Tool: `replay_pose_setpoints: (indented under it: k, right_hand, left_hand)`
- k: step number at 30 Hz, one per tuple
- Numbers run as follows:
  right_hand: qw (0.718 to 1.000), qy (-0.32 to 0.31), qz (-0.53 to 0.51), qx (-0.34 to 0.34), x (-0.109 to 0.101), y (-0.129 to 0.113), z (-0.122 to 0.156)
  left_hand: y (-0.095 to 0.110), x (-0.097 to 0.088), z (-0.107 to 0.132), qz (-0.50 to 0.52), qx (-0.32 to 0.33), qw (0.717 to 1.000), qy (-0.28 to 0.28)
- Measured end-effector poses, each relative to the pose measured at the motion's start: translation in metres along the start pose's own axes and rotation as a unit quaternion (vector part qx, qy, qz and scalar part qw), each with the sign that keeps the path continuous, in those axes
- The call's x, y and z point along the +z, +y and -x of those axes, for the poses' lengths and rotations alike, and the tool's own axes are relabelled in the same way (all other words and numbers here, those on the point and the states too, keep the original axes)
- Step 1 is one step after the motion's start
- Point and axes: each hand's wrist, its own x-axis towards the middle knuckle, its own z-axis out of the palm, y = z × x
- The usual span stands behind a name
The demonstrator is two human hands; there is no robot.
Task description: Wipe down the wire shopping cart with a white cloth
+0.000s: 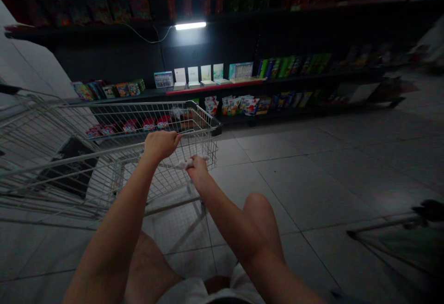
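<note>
Left hand (161,143) clamped round the shopping cart (132,105) rim; right hand (196,167), at five o'clock from it, pinches a white cloth (183,164). Print on the shelf packets (239,104) is unreadable.

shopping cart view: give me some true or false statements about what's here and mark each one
1. The left hand grips the top rail of the shopping cart. True.
2. The right hand holds nothing. False: it holds a white cloth against the cart's wire side.
3. A strip lamp is lit under the upper shelf. True.
4. The floor is wooden planks. False: it is pale tiles.
5. Both hands are on the same rail. False: the right hand is lower, on the wire wall.
</note>
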Motion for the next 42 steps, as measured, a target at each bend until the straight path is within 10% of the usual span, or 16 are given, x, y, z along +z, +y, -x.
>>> replay_pose_setpoints:
  k: [3,6,9,13,15,21,27,30,35,42]
  right_hand:
    - [1.0,-0.003,-0.022,-0.007,0.012,-0.027,0.006]
    - [0.977,-0.046,0.068,-0.197,0.006,-0.074,0.012]
    - [0.863,-0.068,0.334,-0.372,-0.004,-0.121,-0.006]
    - [0.687,-0.138,0.655,-0.283,0.008,-0.147,-0.042]
    - [0.648,-0.228,0.681,-0.254,0.027,-0.143,-0.048]
    - [0.712,-0.324,0.558,-0.278,0.041,-0.125,-0.031]
    - [0.817,-0.214,0.461,-0.273,0.024,-0.142,-0.03]
    - [0.77,-0.274,0.513,-0.264,0.069,-0.127,-0.009]
    - [0.546,-0.322,0.639,-0.435,0.134,-0.072,0.053]
    - [0.524,-0.297,0.628,-0.492,0.044,-0.081,0.02]
  left_hand:
    - [0.0,-0.002,0.002,0.002,-0.005,1.0,-0.012]
    - [-0.002,-0.006,0.003,0.031,-0.006,0.999,-0.02]
    - [-0.005,-0.011,0.004,0.077,-0.022,0.996,-0.035]
    - [-0.005,-0.015,0.004,0.126,-0.035,0.99,-0.059]
    - [-0.003,-0.015,0.003,0.158,-0.038,0.986,-0.049]
    - [-0.029,-0.02,0.015,0.216,-0.007,0.973,0.078]
    - [-0.127,-0.036,0.078,-0.026,-0.146,0.983,-0.107]
    - [-0.15,-0.036,0.096,-0.038,-0.137,0.977,-0.158]
    - [-0.148,-0.035,0.098,-0.039,-0.127,0.975,-0.176]
    - [-0.151,-0.033,0.107,-0.03,-0.15,0.977,-0.151]
